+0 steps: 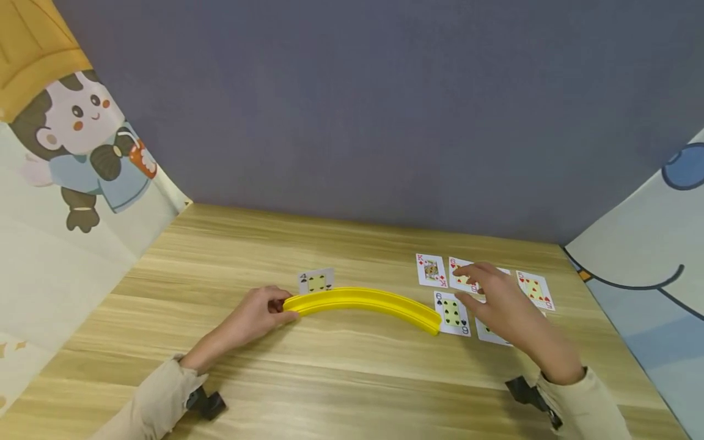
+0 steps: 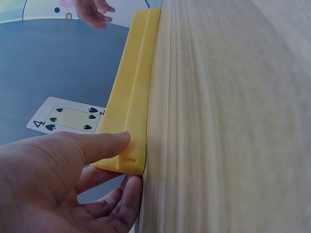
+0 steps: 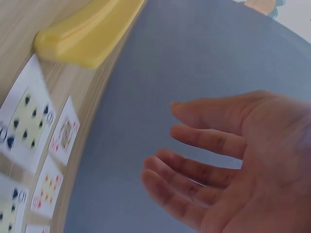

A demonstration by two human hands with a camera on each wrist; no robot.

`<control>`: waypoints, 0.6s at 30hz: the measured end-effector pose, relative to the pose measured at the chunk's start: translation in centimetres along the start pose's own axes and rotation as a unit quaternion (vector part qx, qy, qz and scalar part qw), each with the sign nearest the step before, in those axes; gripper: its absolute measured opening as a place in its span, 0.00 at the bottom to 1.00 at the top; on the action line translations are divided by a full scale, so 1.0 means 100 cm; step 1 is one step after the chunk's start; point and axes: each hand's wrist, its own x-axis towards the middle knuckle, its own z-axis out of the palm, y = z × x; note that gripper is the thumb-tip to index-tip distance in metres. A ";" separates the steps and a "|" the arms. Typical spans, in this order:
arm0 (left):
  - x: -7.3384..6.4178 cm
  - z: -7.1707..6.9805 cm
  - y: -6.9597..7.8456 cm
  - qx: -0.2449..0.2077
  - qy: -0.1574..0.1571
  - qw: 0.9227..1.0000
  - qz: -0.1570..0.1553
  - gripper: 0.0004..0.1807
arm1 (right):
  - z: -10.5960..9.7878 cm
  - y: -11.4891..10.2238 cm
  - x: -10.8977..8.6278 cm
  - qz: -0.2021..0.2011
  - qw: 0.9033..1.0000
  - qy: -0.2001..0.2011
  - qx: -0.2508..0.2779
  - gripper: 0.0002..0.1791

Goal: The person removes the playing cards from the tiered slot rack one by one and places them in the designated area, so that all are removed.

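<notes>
A curved yellow card holder point(image 1: 363, 298) lies on the table. My left hand point(image 1: 255, 318) pinches its left end, the thumb point(image 2: 109, 145) on the front face and fingers behind. A four of spades point(image 1: 316, 281) stands upright in the holder near that end. Over the face-up cards at the right hovers my right hand point(image 1: 503, 305), its fingers loosely bent and apart with nothing between them. Below it lie a six of spades point(image 1: 451, 313), touching the holder's right end in the head view, and another spade card point(image 1: 489, 333), partly hidden by the hand.
Behind these lies a row of red cards: a king of diamonds point(image 1: 431, 271), a hearts card point(image 1: 461, 281) partly covered by the right hand, and a five of hearts point(image 1: 533, 289). A grey wall point(image 1: 352, 122) rises at the table's back edge, with printed panels at both sides.
</notes>
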 end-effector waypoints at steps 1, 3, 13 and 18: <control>0.000 0.000 0.000 -0.002 0.000 1.000 0.000 0.15 | 0.002 -0.003 0.002 -0.002 1.000 -0.003 0.003 0.19; 0.000 0.000 0.000 -0.003 0.001 1.000 0.002 0.16 | 0.004 -0.009 0.005 -0.006 1.000 -0.008 0.009 0.18; 0.000 0.002 0.000 -0.004 0.001 1.000 0.001 0.14 | 0.014 -0.041 0.030 -0.062 0.997 -0.039 0.007 0.11; -0.001 0.001 0.000 -0.008 0.000 1.000 0.003 0.14 | 0.015 -0.066 0.050 -0.074 0.996 -0.055 0.017 0.14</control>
